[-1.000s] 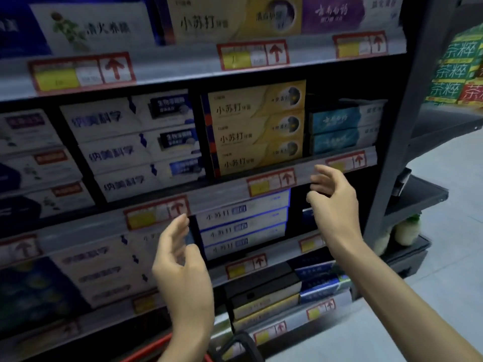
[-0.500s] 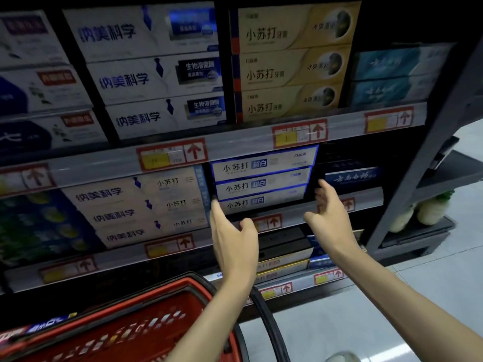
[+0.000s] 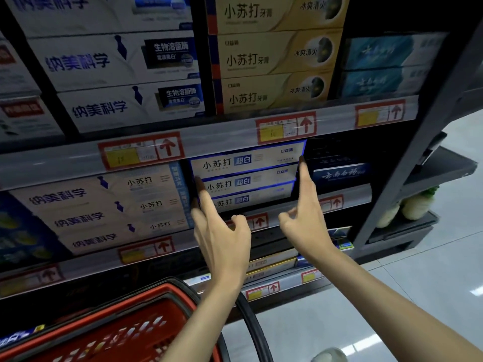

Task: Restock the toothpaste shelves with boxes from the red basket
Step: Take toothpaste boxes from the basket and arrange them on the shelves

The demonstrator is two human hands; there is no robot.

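A stack of three white toothpaste boxes with blue trim (image 3: 248, 178) sits on the middle shelf. My left hand (image 3: 219, 231) touches the stack's left end with straight fingers. My right hand (image 3: 305, 218) touches the stack's right end with its fingers extended upward. Neither hand holds a box. The red basket (image 3: 109, 333) hangs at the bottom left, its black handle (image 3: 251, 322) beside my left forearm. A blue-and-white box (image 3: 18, 337) shows at the basket's left edge.
White boxes (image 3: 104, 210) fill the shelf left of the stack and a dark blue box (image 3: 339, 173) lies to its right. Yellow boxes (image 3: 274, 58) and teal boxes (image 3: 379, 69) stand on the shelf above. A dark upright post (image 3: 407, 163) bounds the shelves on the right.
The view has dropped and closed in on the middle shelf. Both hands have moved forward and now touch the two ends of the white-and-blue stack.
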